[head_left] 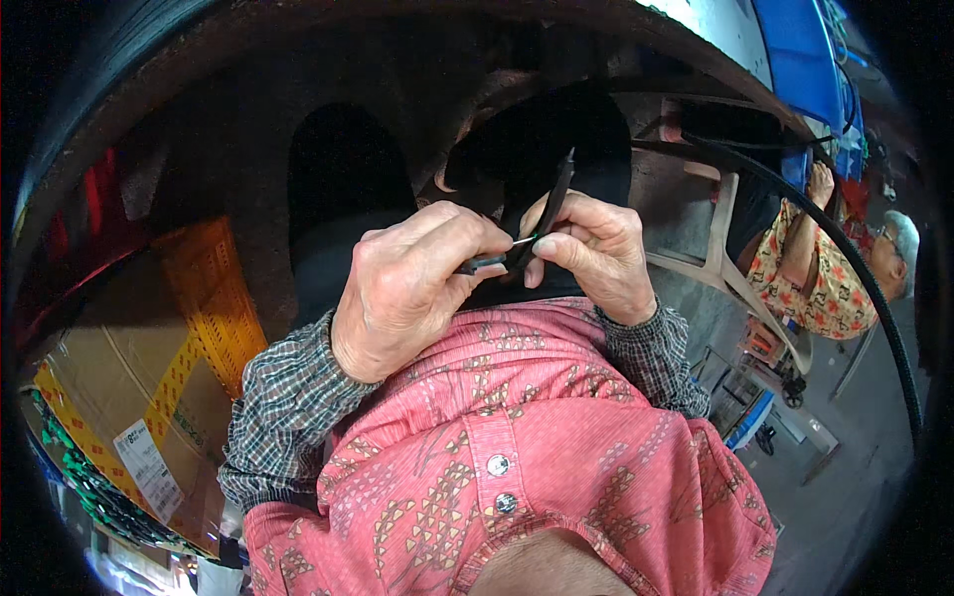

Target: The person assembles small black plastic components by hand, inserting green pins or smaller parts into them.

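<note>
Both hands meet close in front of my chest, above my pink patterned shirt (517, 437). My left hand (412, 283) is closed around a small dark-handled tool (482, 263) whose thin metal tip points right. My right hand (596, 253) pinches a narrow black strip (555, 204) that stands up between its fingers. The tool's tip touches the strip where the fingertips meet. What the tip does at the strip is too small to tell.
A cardboard box (129, 397) with yellow tape sits at the lower left. A dark curved rim arcs overhead. At the right, a person in a floral top (815, 268) sits beside a beige plastic chair (725, 258) and a long black hose (865, 288).
</note>
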{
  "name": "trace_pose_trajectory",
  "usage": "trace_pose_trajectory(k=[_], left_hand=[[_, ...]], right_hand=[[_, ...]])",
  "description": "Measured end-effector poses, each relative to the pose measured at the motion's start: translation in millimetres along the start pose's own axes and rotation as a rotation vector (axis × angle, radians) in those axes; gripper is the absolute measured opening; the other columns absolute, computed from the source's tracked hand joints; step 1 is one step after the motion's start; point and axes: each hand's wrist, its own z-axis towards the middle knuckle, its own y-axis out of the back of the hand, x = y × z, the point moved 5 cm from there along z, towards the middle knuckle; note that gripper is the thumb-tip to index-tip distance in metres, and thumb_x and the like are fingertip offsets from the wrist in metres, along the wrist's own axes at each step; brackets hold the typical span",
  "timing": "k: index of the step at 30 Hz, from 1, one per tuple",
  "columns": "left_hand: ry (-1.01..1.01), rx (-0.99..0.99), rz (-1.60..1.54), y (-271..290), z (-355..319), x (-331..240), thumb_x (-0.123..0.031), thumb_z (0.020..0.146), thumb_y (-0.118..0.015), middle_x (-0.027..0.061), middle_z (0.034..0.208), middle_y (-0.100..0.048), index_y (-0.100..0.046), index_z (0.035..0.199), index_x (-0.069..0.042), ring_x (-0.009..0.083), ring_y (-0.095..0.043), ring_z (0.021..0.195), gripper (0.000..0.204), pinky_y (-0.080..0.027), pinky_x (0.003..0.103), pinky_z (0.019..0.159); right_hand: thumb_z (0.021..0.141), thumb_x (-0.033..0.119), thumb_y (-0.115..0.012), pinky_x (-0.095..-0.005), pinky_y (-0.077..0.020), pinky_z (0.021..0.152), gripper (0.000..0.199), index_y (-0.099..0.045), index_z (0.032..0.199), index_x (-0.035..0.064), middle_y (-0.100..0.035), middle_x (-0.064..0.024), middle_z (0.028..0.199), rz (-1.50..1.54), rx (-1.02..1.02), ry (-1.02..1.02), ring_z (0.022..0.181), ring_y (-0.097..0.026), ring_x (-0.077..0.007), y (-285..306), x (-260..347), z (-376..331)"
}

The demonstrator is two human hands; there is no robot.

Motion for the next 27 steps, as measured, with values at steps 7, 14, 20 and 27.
trace_pose_trajectory(k=[7,14,20,27], left_hand=[[-0.167,0.029,0.045,1.7,-2.5,-4.7,0.002,0.068,-0.071,0.0121,0.082,-0.063,-0.065,0.09,-0.001,0.0258,-0.065,0.076,0.024,-0.052,0.031,0.064],[-0.23,0.055,0.056,2.2,-6.1,-12.9,0.007,0.063,-0.065,0.0125,0.081,-0.062,-0.064,0.09,0.0,0.0259,-0.065,0.075,0.029,-0.053,0.032,0.063],[-0.214,0.022,0.026,1.7,-11.8,-8.5,0.008,0.062,-0.065,0.0129,0.083,-0.063,-0.064,0.089,-0.001,0.0254,-0.065,0.075,0.028,-0.053,0.032,0.064],[-0.087,-0.042,-0.059,6.2,-13.5,-4.9,0.004,0.07,-0.072,0.012,0.087,-0.066,-0.065,0.089,-0.001,0.022,-0.066,0.075,0.022,-0.052,0.028,0.063]], right_hand=[[0.091,0.006,-0.058,-0.0217,-0.0497,0.057,0.013,-0.059,0.095,-0.0062,-0.059,-0.0054,0.076,0.115,0.058,-0.245,0.062,-0.06,-0.0114,-4.8,-5.3,-3.7],[0.089,0.009,-0.06,-0.0215,-0.0486,0.049,0.016,-0.059,0.097,-0.0057,-0.061,-0.0058,0.077,0.197,0.088,-0.322,0.057,-0.059,-0.0099,-7.7,-8.4,-5.6],[0.088,0.011,-0.062,-0.0206,-0.0479,0.044,0.039,-0.047,0.121,-0.0046,-0.062,-0.0055,0.075,0.183,0.003,-0.236,0.054,-0.058,-0.009,-11.8,-2.9,-1.9],[0.092,0.004,-0.051,-0.0191,-0.0478,0.056,0.031,-0.055,0.122,-0.0014,-0.059,-0.0026,0.072,0.035,-0.033,-0.148,0.058,-0.057,-0.007,-6.1,3.9,-3.3]])
